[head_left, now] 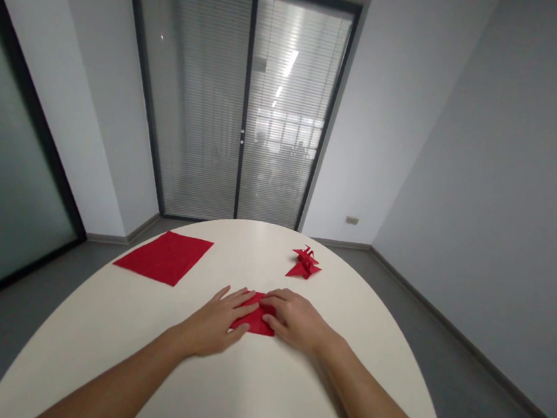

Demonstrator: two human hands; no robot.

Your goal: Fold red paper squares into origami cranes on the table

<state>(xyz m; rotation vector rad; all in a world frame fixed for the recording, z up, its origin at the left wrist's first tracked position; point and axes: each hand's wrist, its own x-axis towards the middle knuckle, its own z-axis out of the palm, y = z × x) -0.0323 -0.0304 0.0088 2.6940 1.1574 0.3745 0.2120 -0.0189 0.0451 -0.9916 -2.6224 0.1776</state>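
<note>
Slatted blinds (200, 140) beyond a pale, round-edged table (87, 341)

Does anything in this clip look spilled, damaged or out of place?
Nothing looks spilled or damaged. The red paper sheet lies so close to the round table's left edge that I can't tell whether a corner overhangs. The smaller folded red paper lies beneath the left hand and right hand.

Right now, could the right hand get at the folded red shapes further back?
Probably yes. The folded red shapes lie beyond the right hand with nothing visible between, though that hand would have to leave the red paper it touches.
</note>
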